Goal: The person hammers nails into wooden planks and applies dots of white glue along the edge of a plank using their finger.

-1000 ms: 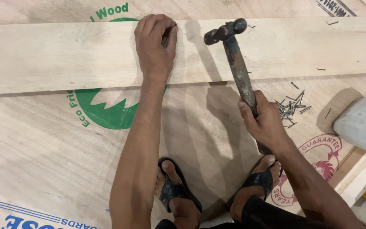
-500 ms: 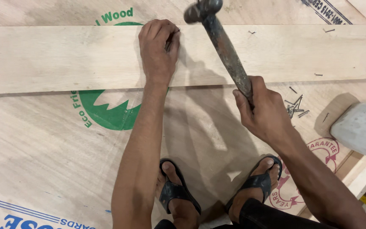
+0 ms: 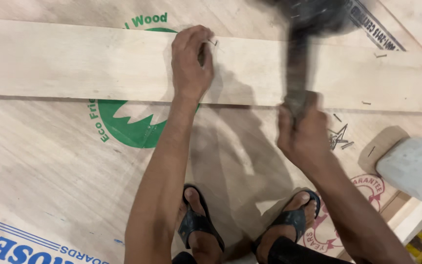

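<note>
My left hand [image 3: 191,63] rests on a long pale wooden plank [image 3: 74,63] and pinches a small nail [image 3: 212,43] upright near the plank's far edge. My right hand [image 3: 301,134] grips the handle of a dark hammer [image 3: 296,73]. The hammer is raised and motion-blurred, its head near the top edge of the view, right of the nail. The plank lies across a large plywood sheet [image 3: 50,166] with green and red printed marks.
A small pile of loose nails [image 3: 338,138] lies on the plywood right of my right hand, with a few more scattered on the plank. A pale grey block [image 3: 413,166] sits at the right edge. My feet in black sandals [image 3: 196,225] stand on the sheet.
The hammer has swung upward and away from the plank, its head now blurred at the top of the view. My left hand has stayed on the nail.
</note>
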